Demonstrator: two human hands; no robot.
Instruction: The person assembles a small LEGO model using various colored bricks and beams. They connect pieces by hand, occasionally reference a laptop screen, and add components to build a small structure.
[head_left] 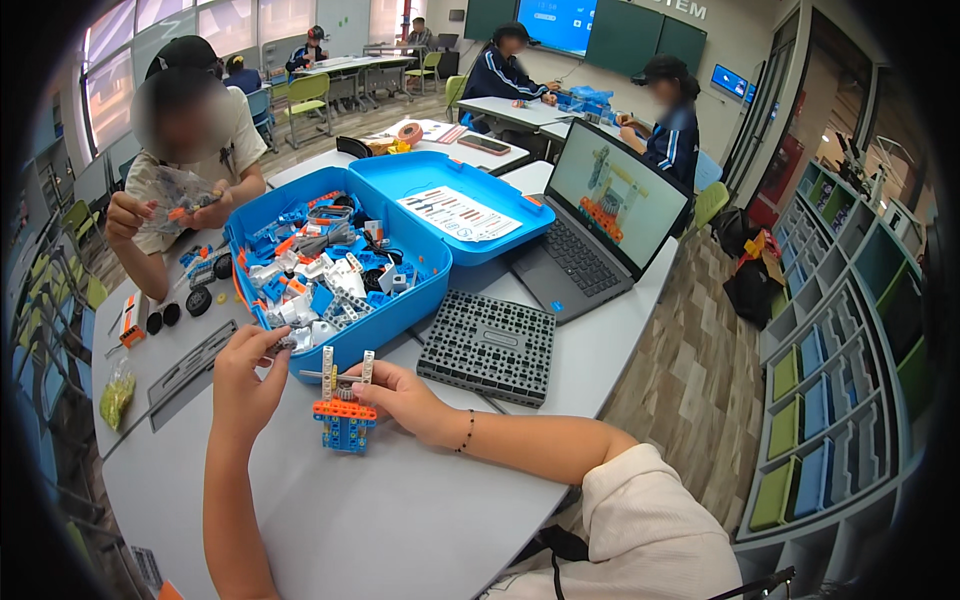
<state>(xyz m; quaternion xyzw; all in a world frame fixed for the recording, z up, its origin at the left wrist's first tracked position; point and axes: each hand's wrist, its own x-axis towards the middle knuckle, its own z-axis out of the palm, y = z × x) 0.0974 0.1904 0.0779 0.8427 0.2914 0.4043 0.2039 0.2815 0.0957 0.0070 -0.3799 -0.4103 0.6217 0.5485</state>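
Note:
My right hand (405,402) is closed on a small model of building blocks (345,425), with a blue base, an orange middle layer and two pale upright beams. A grey axle (320,374) runs crosswise between the uprights. At the near left corner of the blue storage box (400,318), my left hand (250,370) pinches a small grey piece (285,343), whose exact kind is too small to tell. Loose white, blue and orange building pieces (320,265) fill the box.
Right of the box lie a dark grey perforated baseplate (487,347) and an open laptop (590,245) showing a model. Across the table a person (190,150) handles a clear plastic bag (175,195). Long grey frames (190,370), black wheels (198,300) and a yellow-green bag (117,398) lie at left.

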